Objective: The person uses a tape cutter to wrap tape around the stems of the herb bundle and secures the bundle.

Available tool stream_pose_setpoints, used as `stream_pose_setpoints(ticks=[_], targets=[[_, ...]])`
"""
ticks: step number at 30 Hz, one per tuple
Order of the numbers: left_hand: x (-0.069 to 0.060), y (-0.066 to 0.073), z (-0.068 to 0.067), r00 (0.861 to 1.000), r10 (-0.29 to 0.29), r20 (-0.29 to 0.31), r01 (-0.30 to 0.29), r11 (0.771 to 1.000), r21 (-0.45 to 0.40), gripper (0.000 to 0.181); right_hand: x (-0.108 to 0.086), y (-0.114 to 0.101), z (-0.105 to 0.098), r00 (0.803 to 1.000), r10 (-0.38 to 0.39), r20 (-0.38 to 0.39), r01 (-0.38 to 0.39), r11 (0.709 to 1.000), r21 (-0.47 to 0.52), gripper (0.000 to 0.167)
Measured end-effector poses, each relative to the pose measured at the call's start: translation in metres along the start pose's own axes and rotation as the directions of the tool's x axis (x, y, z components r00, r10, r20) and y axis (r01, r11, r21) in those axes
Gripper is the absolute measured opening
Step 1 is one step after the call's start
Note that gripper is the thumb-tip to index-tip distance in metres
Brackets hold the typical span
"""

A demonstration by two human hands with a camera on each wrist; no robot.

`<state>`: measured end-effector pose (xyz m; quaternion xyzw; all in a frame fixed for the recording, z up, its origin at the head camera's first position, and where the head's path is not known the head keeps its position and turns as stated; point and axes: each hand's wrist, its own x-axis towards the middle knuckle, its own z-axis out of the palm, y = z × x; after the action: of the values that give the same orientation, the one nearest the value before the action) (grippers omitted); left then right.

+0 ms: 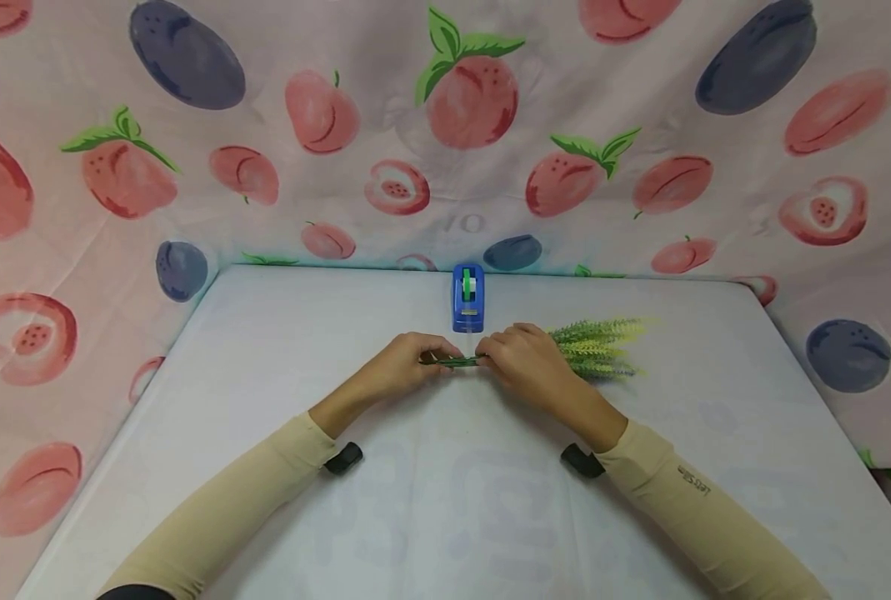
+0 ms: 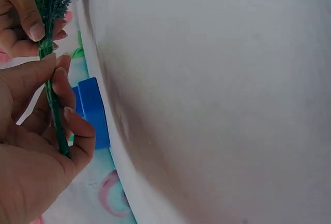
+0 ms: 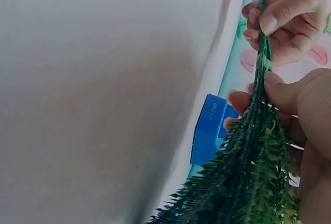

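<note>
A bunch of artificial flower sprigs [image 1: 598, 350], green and yellow with some bluish tips, lies sideways between both hands above the table. My left hand [image 1: 411, 360] pinches the bare green stem ends [image 2: 56, 115] between thumb and fingers. Closer to the leafy part, my right hand [image 1: 529, 360] holds the stems with its thumb and fingers. A shiny clear band of tape [image 3: 267, 63] shows on the stems between the hands. Just beyond the hands stands a blue tape dispenser [image 1: 468, 322], with a pale strip running from its front toward the stems.
The white-covered table [image 1: 445, 500] stretches around the hands. A fruit-print cloth [image 1: 385, 100] hangs behind it and at the sides. Each wrist carries a small black device [image 1: 344, 458]. The dispenser stands near the table's back edge.
</note>
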<state>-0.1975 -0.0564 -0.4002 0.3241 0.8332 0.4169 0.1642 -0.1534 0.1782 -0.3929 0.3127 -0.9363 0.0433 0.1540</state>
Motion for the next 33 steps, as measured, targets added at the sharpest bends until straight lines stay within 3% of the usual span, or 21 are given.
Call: stream_pose_setpoints(ticks=[5, 13, 22, 28, 33], targets=[[-0.0002, -0.0027, -0.0006, 0.999, 0.026, -0.033, -0.024, 0.999, 0.042, 0.027, 0.0021, 0.0004, 0.0000, 1.000, -0.019, -0.004, 0.019, 0.999, -0.035, 0.014], [-0.0002, -0.0033, -0.0015, 0.996, 0.074, -0.039, -0.071, 0.995, 0.071, 0.031, 0.0050, 0.0015, 0.0017, 0.997, 0.060, 0.056, -0.061, 0.998, 0.011, 0.011], [0.0019, -0.0052, -0.0018, 0.994, 0.106, -0.020, -0.103, 0.986, 0.130, 0.030, 0.0022, 0.0051, 0.0043, 0.999, 0.037, -0.012, -0.037, 0.999, 0.011, 0.009], [0.0033, -0.0061, -0.0024, 0.995, 0.089, -0.037, -0.082, 0.984, 0.157, 0.026, 0.0024, 0.0060, 0.0043, 0.999, 0.047, -0.011, -0.047, 0.999, 0.027, 0.016], [0.0033, -0.0058, -0.0023, 0.998, 0.046, -0.050, -0.039, 0.991, 0.126, 0.019, 0.0055, 0.0062, 0.0032, 0.998, 0.052, -0.029, -0.051, 0.998, 0.027, 0.018]])
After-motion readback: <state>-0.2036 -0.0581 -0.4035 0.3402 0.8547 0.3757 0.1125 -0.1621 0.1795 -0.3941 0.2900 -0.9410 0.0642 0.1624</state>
